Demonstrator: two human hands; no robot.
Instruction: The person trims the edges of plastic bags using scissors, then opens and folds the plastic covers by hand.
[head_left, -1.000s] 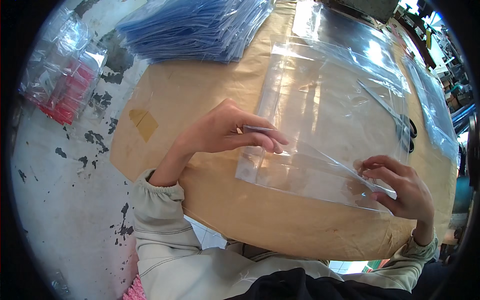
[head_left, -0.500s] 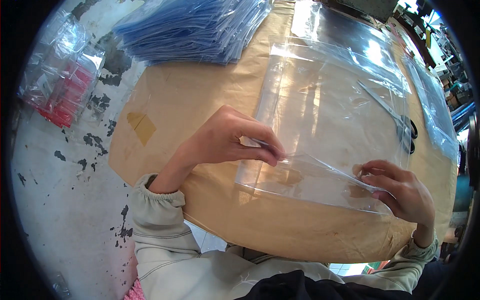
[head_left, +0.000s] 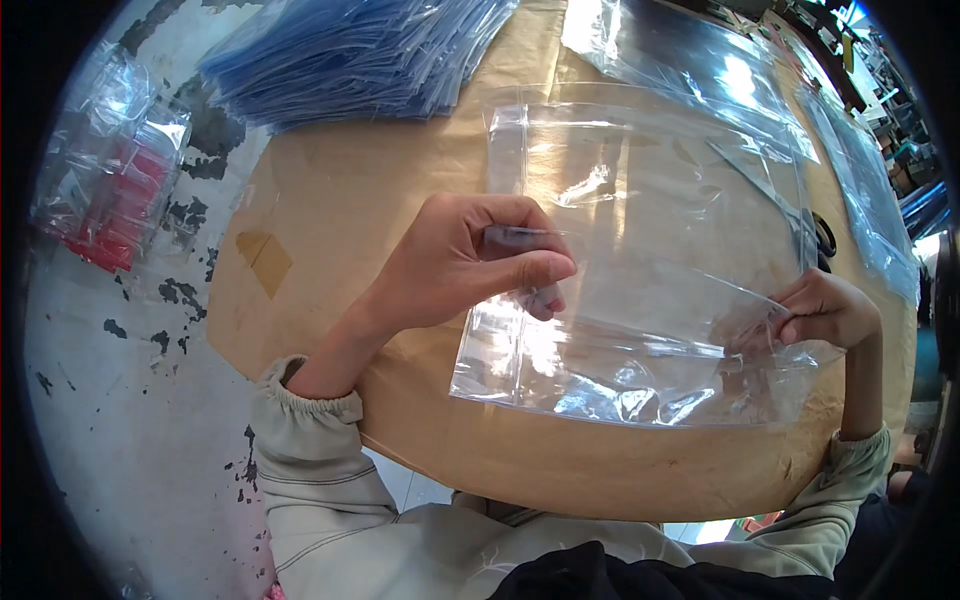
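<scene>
A clear plastic bag or folded sheet (head_left: 625,365) is in front of me, its near part glossy and rumpled. My left hand (head_left: 485,262) pinches its upper edge between thumb and fingers, lifted a little above the table. My right hand (head_left: 828,308) grips the same edge at its right end, thumb pressed against the fingers. More clear plastic (head_left: 660,180) lies flat beyond my hands; whether it is the same piece I cannot tell. Scissors (head_left: 765,190) lie at the right, blades toward the far left, and their black handles stick out past the plastic.
A tall stack of bluish clear plastic sheets (head_left: 350,60) stands at the far left of the brown-covered table (head_left: 340,220). Shiny film (head_left: 690,60) lies at the back, with more clear sheets (head_left: 865,200) along the right. Clear packages with red parts (head_left: 125,195) sit beyond the left edge.
Both hands have raised the plastic edge and shifted slightly away from me. The edge is now stretched wider, and the right hand has moved to the right.
</scene>
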